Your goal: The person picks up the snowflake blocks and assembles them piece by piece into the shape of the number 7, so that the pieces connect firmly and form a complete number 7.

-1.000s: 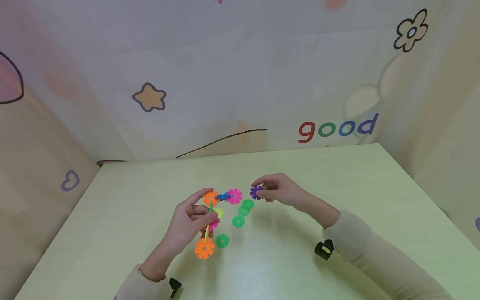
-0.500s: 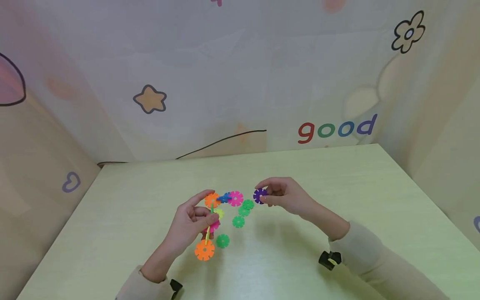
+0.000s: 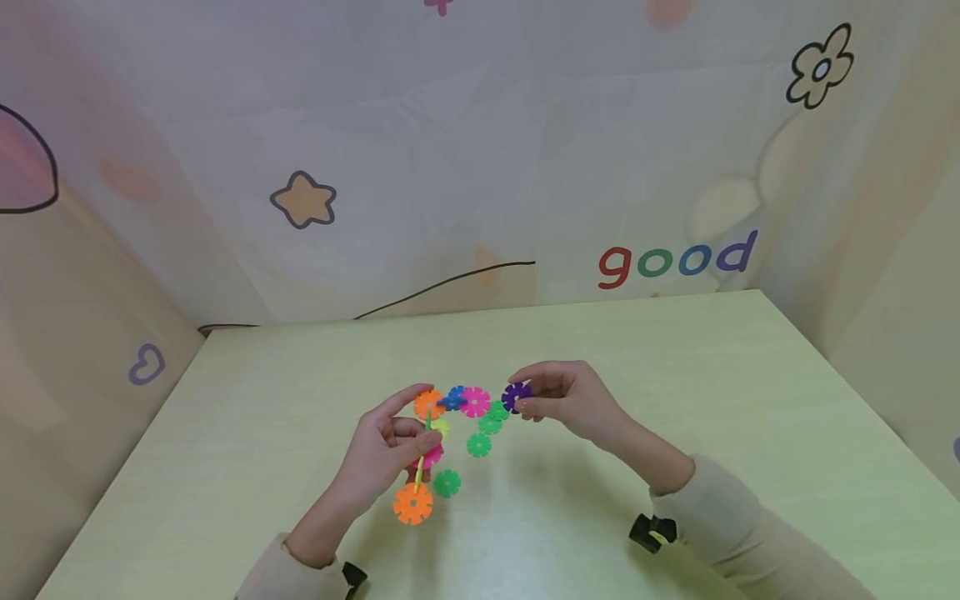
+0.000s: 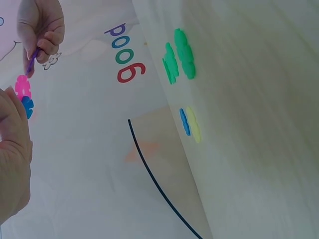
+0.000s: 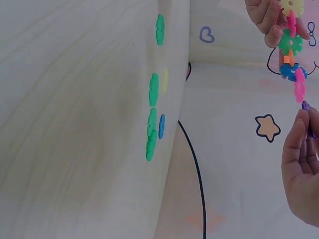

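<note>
Chain held above the table, purple disc at its far end

The chain point(image 3: 435, 442), gripped mid-length by the left hand point(image 3: 386, 450), runs from an orange disc point(image 3: 412, 503) near up and right to a pink disc point(image 3: 474, 402) far. The right hand point(image 3: 566, 398) pinches the purple disc point(image 3: 514, 397) just beside that pink tip. Misaligned slots could bend or pop the chain apart, likely; loose green discs point(image 3: 478, 445) lie below on the table point(image 3: 675, 400).

In the left wrist view the left hand point(image 4: 12, 159) is cut by the left edge of the frame. The purple piece point(image 4: 33, 60) shows only as a thin edge between fingers. The right hand point(image 5: 301, 169) is cut at the right edge.
</note>
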Demonstrator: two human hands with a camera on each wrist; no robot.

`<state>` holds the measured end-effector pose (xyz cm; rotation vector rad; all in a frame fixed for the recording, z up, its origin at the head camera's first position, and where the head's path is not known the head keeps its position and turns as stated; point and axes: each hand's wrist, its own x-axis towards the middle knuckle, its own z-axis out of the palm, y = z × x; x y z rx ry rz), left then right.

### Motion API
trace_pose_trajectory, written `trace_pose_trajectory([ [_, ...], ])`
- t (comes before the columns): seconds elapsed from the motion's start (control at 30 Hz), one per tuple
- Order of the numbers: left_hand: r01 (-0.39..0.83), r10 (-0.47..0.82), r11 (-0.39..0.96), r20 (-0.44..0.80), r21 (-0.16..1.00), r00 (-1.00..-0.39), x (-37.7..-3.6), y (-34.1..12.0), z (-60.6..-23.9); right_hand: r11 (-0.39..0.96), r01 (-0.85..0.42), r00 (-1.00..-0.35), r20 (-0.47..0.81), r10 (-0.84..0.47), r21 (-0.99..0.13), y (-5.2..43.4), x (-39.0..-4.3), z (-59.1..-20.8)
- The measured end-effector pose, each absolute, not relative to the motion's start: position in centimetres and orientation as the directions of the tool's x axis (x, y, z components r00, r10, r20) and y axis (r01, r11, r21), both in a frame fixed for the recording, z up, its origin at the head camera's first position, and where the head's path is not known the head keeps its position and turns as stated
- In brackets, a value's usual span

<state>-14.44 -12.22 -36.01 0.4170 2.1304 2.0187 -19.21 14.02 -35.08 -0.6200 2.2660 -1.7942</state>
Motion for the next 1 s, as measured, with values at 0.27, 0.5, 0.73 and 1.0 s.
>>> trace_pose_trajectory([
  [0.27,0.075,0.304,0.070,0.051,0.995,-0.951,-14.4,-11.9,-35.9,0.165,-0.239,-0.897,0.152,-0.416,-0.957,13.6,-18.8,-35.1],
  [0.5,0.081,0.292,0.084,0.053,0.993,-0.955,-14.4,-11.8,-35.7,0.156,-0.281,-0.892,0.198,-0.406,-0.947,13.1,-18.4,-35.0],
  [0.73,0.064,0.277,0.091,0.037,0.994,-0.960,-14.3,-11.6,-35.7,0.164,-0.348,-0.883,0.264,-0.389,-0.923,12.7,-18.2,-35.2],
  [1.0,0.039,0.260,0.086,0.015,0.996,-0.966,-14.3,-11.5,-35.7,0.179,-0.505,-0.836,0.427,-0.344,-0.844,12.3,-18.1,-36.1],
])
